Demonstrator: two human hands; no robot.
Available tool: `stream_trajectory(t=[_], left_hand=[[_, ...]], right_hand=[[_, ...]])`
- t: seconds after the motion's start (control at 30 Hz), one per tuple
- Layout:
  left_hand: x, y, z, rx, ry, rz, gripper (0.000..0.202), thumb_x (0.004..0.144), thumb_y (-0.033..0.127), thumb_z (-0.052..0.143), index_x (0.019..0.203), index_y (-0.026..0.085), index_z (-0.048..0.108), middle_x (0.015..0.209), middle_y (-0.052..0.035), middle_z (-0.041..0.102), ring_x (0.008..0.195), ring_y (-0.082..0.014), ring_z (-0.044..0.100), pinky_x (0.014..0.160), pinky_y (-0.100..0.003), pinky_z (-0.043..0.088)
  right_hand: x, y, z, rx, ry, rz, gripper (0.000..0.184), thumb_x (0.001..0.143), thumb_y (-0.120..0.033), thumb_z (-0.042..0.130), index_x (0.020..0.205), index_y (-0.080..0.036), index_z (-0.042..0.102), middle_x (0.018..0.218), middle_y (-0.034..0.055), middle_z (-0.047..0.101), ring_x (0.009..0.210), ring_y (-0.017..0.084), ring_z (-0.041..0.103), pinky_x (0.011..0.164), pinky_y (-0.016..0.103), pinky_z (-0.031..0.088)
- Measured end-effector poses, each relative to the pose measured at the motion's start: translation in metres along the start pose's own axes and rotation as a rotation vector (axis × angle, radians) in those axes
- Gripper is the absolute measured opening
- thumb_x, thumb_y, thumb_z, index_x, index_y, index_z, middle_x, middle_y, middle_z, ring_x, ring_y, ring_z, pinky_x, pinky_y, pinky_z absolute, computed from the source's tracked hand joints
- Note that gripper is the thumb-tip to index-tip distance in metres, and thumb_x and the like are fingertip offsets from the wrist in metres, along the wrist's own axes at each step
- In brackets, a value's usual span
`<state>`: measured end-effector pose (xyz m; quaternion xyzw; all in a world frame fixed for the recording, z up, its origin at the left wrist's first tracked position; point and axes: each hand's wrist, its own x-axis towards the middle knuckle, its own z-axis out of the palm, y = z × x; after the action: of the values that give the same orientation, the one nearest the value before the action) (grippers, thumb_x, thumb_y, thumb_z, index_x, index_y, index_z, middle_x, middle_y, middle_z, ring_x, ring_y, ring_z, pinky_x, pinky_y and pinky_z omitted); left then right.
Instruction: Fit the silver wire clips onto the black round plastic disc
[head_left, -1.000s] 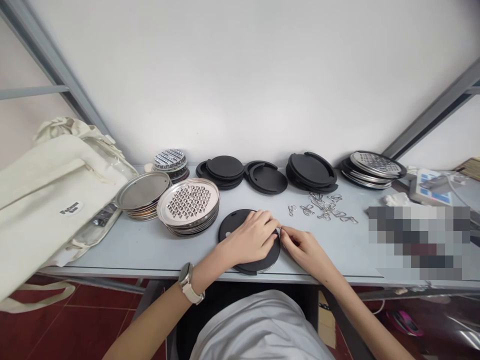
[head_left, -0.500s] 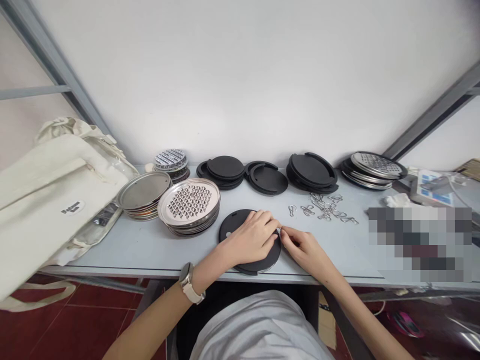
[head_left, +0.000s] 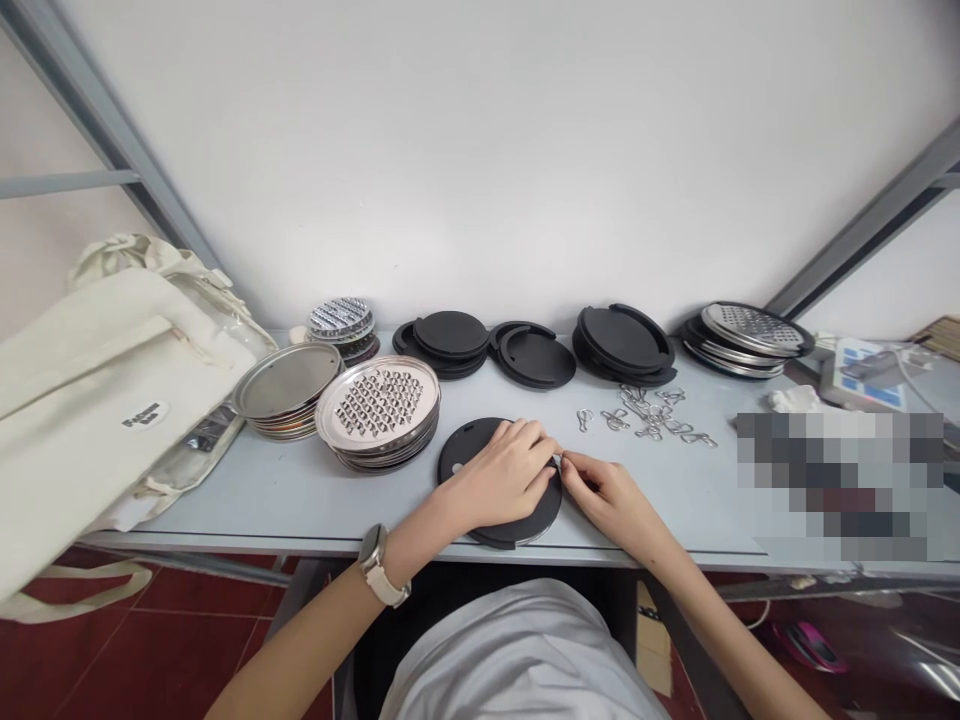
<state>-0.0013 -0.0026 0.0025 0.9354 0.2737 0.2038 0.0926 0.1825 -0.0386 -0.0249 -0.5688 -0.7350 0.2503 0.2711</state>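
A black round plate (head_left: 459,500) lies near the table's front edge, with a slot and a light hole on its left side. Across it rests my left hand (head_left: 514,475), fingers bent and pressing its right side. My right hand (head_left: 600,492) is closed in a pinch at the plate's right rim, touching or nearly touching the left fingertips. Whatever lies in that pinch is too small and hidden to make out. Metal spring clips (head_left: 651,415) are scattered behind my right hand. Left of the plate stands a stack of round metal grater discs (head_left: 379,405).
Flat metal discs (head_left: 289,383) are stacked farther left, beside a cream canvas bag (head_left: 112,370). Along the wall sit smaller grater discs (head_left: 342,318), black round plates (head_left: 450,335), black rimmed plates (head_left: 626,340) and a mixed grater stack (head_left: 754,330). A blurred patch covers the table's right end.
Almost nothing differs. Both hands keep their places at the black plate, and the view has shifted very slightly.
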Motion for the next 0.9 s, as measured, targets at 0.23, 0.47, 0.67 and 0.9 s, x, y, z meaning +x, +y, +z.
stream_trajectory(t=[0.23,0.47,0.67,0.9], left_hand=[[0.0003,0.0011,-0.0012,0.022,0.006,0.003,0.012,0.094,0.017,0.042,0.101,0.015,0.052,0.105,-0.0083,0.050,0.098,-0.0211,0.049,0.091,-0.036,0.038],[0.0013,0.0008,-0.0018,0.042,0.005,0.012,0.012,0.094,0.017,0.042,0.100,0.016,0.053,0.105,-0.0078,0.054,0.100,-0.0214,0.049,0.091,-0.036,0.036],[0.0002,0.0016,-0.0010,-0.042,0.000,0.019,0.014,0.094,0.013,0.040,0.102,0.017,0.051,0.104,-0.0062,0.059,0.101,-0.0195,0.053,0.092,-0.034,0.034],[0.0005,0.0018,-0.0015,-0.053,-0.018,0.001,0.012,0.094,0.012,0.041,0.099,0.017,0.051,0.101,-0.0043,0.062,0.100,-0.0172,0.055,0.092,-0.033,0.033]], right_hand=[[-0.0007,-0.0002,-0.0006,-0.008,0.005,0.001,0.031,0.093,-0.033,0.037,0.064,-0.020,0.037,0.057,-0.0052,0.037,0.054,0.011,0.035,0.052,0.022,0.028],[0.0005,0.0010,0.0002,0.000,-0.005,0.012,0.032,0.093,-0.034,0.037,0.064,-0.020,0.038,0.058,-0.0051,0.036,0.054,0.011,0.034,0.052,0.022,0.028],[0.0012,0.0008,0.0000,-0.004,-0.006,0.012,0.031,0.092,-0.033,0.038,0.064,-0.020,0.036,0.057,-0.0050,0.035,0.054,0.011,0.033,0.052,0.023,0.027],[0.0011,0.0019,0.0013,0.011,-0.015,0.021,0.031,0.091,-0.034,0.038,0.063,-0.020,0.035,0.058,-0.0051,0.031,0.055,0.011,0.030,0.051,0.023,0.026]])
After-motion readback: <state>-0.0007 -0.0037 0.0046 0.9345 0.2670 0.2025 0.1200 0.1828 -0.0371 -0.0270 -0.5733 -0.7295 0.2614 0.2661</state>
